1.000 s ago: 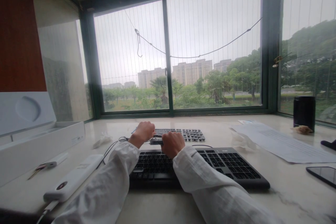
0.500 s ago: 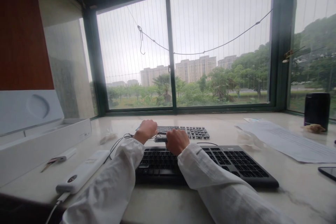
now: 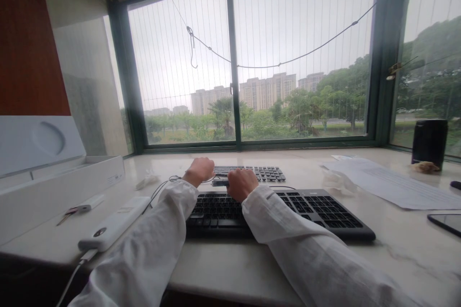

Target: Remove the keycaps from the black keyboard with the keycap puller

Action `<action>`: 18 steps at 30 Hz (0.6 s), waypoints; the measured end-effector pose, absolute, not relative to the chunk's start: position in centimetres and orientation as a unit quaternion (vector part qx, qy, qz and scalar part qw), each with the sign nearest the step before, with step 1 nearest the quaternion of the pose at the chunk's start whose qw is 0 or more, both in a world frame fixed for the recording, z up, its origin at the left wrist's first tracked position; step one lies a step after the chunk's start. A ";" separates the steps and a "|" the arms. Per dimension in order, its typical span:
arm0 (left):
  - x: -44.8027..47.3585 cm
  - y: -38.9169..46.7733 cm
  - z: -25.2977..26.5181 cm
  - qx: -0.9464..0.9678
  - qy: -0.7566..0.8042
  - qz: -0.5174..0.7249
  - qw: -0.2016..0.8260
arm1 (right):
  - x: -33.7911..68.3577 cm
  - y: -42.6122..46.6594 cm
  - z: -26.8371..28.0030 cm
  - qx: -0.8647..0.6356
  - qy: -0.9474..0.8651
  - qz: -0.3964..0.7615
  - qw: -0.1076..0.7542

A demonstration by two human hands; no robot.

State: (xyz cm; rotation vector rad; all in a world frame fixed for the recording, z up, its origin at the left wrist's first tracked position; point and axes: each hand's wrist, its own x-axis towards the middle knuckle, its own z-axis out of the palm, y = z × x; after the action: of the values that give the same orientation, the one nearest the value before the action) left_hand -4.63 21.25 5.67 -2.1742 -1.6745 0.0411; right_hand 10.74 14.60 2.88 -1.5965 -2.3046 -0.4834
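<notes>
My left hand (image 3: 200, 171) is closed at the left end of a slim grey keyboard (image 3: 269, 173); its fingertips are hidden and what they hold, if anything, cannot be made out. Beside it, my right hand (image 3: 242, 184) is closed on a small dark flat piece (image 3: 220, 183) that sticks out to the left. A thin black cable (image 3: 166, 182) runs near my left wrist. Under my right wrist lies a large black keyboard (image 3: 329, 211) with a number pad, partly covered by my sleeves.
On the left are a white power bank (image 3: 114, 224) with a plugged-in cable, a key with a white tag (image 3: 90, 203) and an open white box (image 3: 97, 172). To the right lie paper sheets (image 3: 392, 184), a phone (image 3: 446, 222) and a black cylinder (image 3: 430, 143). Windows stand behind.
The view has tipped slightly downward, so the whole scene sits higher. Both hands keep nearly the same place and grip; the small dark piece stays in the right hand.
</notes>
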 end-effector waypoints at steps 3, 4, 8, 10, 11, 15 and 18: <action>-5.0 21.6 5.4 -0.774 -0.603 0.021 0.194 | 10.6 14.5 2.7 -0.556 -0.804 -0.158 0.141; -5.1 21.7 5.4 -0.773 -0.604 0.022 0.193 | 10.5 14.4 2.7 -0.555 -0.804 -0.157 0.142; -5.3 21.8 5.3 -0.772 -0.606 0.028 0.189 | 10.2 14.2 2.7 -0.554 -0.805 -0.158 0.140; -5.3 21.8 5.4 -0.772 -0.606 0.028 0.187 | 10.2 14.2 2.7 -0.555 -0.806 -0.157 0.136; -5.3 21.8 5.4 -0.773 -0.607 0.028 0.186 | 10.2 14.2 2.7 -0.555 -0.806 -0.157 0.136; -5.2 21.8 5.4 -0.772 -0.609 0.027 0.182 | 10.2 14.3 2.8 -0.552 -0.807 -0.155 0.138; -5.2 21.9 5.4 -0.771 -0.610 0.026 0.182 | 10.2 14.3 2.8 -0.551 -0.808 -0.158 0.135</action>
State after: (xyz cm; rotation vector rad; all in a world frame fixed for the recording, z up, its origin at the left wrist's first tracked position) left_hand -5.21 21.89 5.37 -2.1758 -1.7230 0.0736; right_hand 10.18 14.35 2.77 -1.5963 -2.3415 -0.4573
